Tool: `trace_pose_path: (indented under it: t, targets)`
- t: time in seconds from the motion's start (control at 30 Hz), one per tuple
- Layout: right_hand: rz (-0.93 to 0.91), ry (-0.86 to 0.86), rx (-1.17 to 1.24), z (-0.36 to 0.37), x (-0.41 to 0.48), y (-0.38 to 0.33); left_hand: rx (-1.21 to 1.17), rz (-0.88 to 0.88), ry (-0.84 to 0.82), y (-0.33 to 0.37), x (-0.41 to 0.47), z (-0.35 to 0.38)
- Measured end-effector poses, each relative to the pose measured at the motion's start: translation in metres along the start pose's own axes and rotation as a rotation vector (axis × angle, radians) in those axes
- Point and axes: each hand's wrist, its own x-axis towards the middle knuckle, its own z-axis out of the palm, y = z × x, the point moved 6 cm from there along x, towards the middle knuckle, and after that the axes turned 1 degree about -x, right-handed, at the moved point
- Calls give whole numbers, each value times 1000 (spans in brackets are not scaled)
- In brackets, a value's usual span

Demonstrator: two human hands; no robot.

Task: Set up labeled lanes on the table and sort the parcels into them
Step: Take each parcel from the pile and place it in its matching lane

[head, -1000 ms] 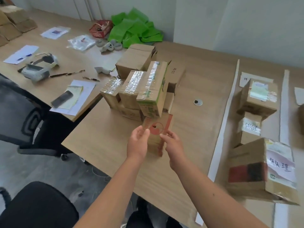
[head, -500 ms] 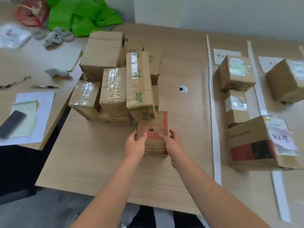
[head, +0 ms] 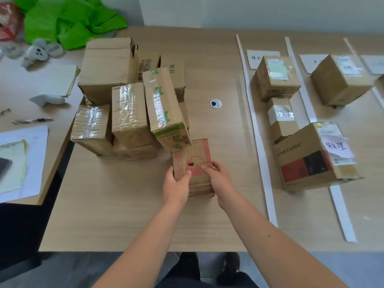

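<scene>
**Both hands gripping a red-printed parcel in front of the pile**

Head view: the left hand (head: 176, 187) and the right hand (head: 221, 181) are gripping a small red-printed parcel (head: 198, 151) from either side, fingers curling round its edges. The parcel is sitting low over the wooden table (head: 135, 215), just in front of the unsorted pile (head: 126, 113), below the green-taped box (head: 164, 109); whether it is resting or lifted cannot be told. To the right, white strips (head: 256, 132) are marking lanes. Three labelled boxes (head: 311, 161) are lining the first lane, and another box (head: 340, 80) is standing in the next. Paper labels (head: 254, 59) are lying at the far ends.
</scene>
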Motion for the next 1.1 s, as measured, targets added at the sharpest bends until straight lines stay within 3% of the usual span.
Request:
trace_pose_path:
  t: [0.47,0.73,1.1]
  targets:
    - [0,-87,40,-107,-45,48,-14,2,-21,-27,-99,66]
    - [-124,-85,94,-176,-73,43,-53,81,-53,-16,-156,111]
    - [-194,-97,208,-215,-99,49,-51,150,-90,-12,-188,132]
